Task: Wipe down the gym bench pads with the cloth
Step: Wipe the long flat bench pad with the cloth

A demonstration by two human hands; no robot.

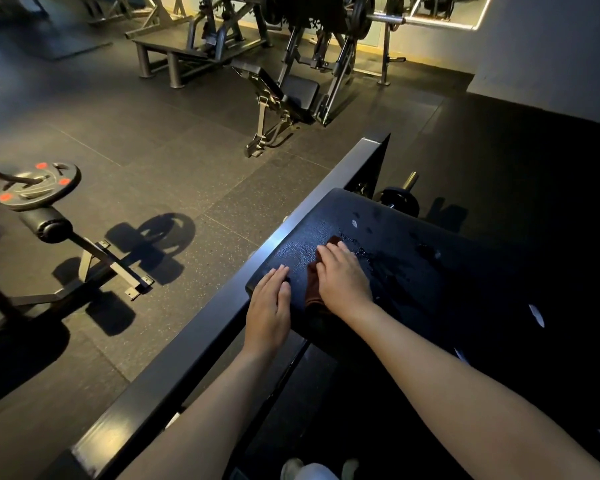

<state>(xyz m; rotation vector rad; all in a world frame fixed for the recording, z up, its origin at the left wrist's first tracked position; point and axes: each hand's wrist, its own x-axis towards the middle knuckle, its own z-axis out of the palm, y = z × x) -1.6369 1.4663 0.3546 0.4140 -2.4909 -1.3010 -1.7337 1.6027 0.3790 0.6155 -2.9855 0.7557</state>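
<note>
bench pad (413,271): black, stretching away in front of you.
cloth (313,291): brown, on the near left part of the bench pad.
right hand (343,278): yours, pressed flat on the cloth, fingers straight.
left hand (269,313): yours, released, flat on the bench pad just left of the cloth.

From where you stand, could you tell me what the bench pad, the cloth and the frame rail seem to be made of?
Bench pad: likely black vinyl or leatherette; fine grain, wet sheen.
Cloth: soft brown fabric, matte, bunched under the right hand.
Frame rail: probably painted steel; flat faces, dull highlight.
</note>
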